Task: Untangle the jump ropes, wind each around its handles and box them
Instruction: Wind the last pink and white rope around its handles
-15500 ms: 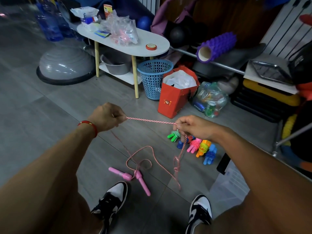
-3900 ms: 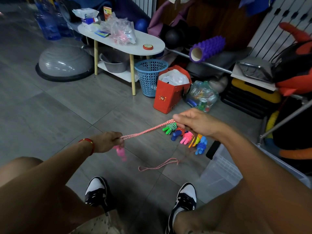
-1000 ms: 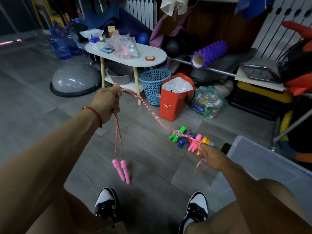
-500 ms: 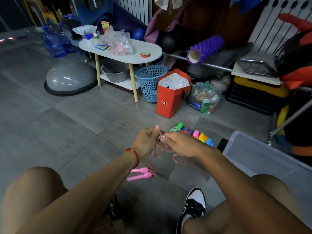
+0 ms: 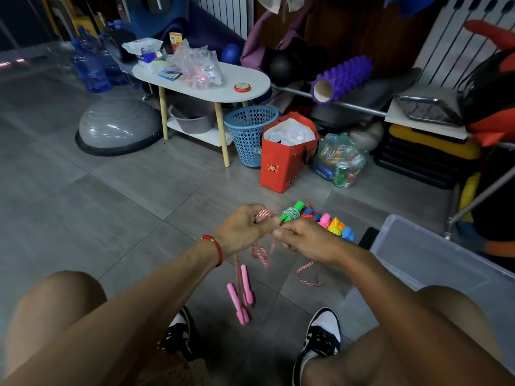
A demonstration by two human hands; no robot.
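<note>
1. Over the grey floor, L hand & R hand meet, both pinching the pink-white rope.
2. Pink handles dangle below, between the shoes.
3. Wound ropes lie just beyond; clear box at right.

Grey tiled floor; white oval side table on pale wooden legs, bearing crumpled clear plastic bags and a small red round tin; grey basin on the table's lower shelf; grey half-dome balance trainer left of the table; blue water jugs behind it; blue perforated basket just beside a red paper bag stuffed with white plastic; clear bag of what appear to be cans and bottles; purple knobbed foam roller resting on a rail; metal tray at right.
</note>
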